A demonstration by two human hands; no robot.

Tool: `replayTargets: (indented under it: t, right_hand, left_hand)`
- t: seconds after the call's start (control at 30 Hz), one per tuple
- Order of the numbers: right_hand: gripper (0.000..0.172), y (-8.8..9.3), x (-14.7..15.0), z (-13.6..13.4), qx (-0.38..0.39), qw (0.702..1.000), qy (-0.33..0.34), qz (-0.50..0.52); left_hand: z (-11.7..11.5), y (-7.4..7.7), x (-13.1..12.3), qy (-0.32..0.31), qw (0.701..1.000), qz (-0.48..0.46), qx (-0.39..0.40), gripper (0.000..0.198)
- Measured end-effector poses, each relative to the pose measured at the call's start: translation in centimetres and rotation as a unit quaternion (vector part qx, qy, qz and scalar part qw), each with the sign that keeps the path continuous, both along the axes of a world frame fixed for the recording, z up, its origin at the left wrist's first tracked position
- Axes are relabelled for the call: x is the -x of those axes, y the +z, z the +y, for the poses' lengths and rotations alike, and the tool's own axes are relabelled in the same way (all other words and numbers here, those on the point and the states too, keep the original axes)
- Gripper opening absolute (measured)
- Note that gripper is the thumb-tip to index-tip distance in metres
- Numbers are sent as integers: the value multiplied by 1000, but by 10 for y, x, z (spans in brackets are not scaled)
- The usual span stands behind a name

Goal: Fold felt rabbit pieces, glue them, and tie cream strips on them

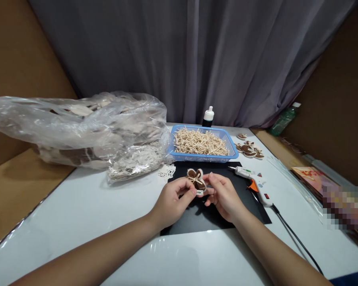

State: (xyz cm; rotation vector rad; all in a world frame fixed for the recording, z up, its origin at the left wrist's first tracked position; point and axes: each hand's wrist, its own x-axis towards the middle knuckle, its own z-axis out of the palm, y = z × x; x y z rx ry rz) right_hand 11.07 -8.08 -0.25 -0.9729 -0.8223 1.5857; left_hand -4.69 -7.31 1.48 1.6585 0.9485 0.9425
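Evidently, a fuzzy brown-and-cream bow ornament is pinched by the left grip above a black rectangular mat; the right grip's hold cannot be told. Its white label could be skewed by squeezing, or skin burned on the white corded glue gun, if hot.

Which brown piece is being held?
The bow-tied brown piece between the left hand and right hand, over the black mat; the others lie right of the blue basket.
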Motion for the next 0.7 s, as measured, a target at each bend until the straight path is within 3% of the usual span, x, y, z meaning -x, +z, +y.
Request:
replayTargets:
  t: [0.17,0.7]
  right_hand:
    - [28,0,-3,-1,-21,998,17,-50]
    - [32,-2,3,-1,27,998,50,38]
  left_hand:
    - [0,0,-1,-20,1000,-4,9,17]
    - [-7,-8,-6,24,999,-19,43,19]
